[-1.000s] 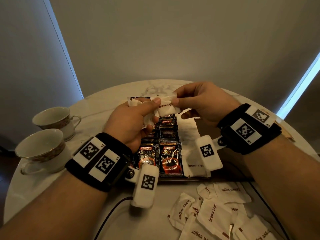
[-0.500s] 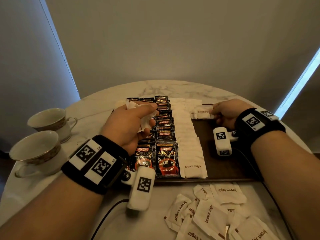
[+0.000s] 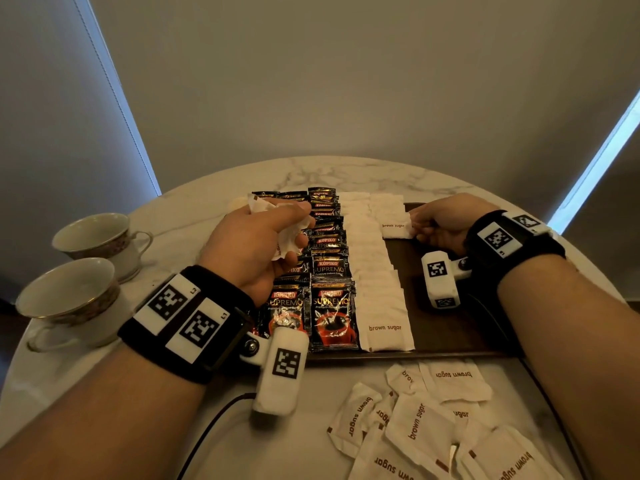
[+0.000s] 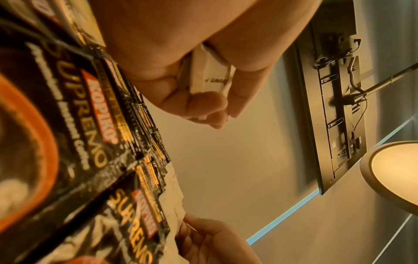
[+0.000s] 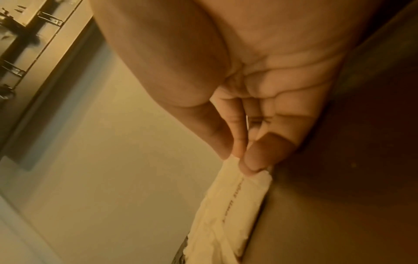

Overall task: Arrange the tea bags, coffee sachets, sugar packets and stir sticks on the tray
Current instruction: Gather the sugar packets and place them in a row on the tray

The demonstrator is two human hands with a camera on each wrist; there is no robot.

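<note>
Nearest me, a loose heap of brown sugar packets [image 3: 420, 424] lies on the marble table [image 3: 69, 403], just short of the dark wooden tray [image 3: 460, 336]; a black cable [image 3: 207, 431] trails across the marble beside my left forearm. On the tray, two rows of black Kopiko coffee sachets [image 3: 332, 313] run away from me, overlapping like shingles; beside them on the right stands a full row of white sugar packets [image 3: 379, 292], the nearest reading "brown sugar"; the tray's right part is bare wood. My left hand [image 3: 258, 244] hovers over the coffee rows, fingers curled around a small bunch of sugar packets [image 4: 209, 75], thumb laid on top; two teacups [image 3: 69, 299] sit on the table to its left. At the far end of the tray, my right hand [image 3: 446, 223] pinches the edge of a single sugar packet [image 3: 396, 228] between thumb and fingertips [image 5: 239, 151]; that packet lies at the near end of a short second row of sugar, just right of the first. Behind the table rises a plain wall [image 3: 346, 81].
</note>
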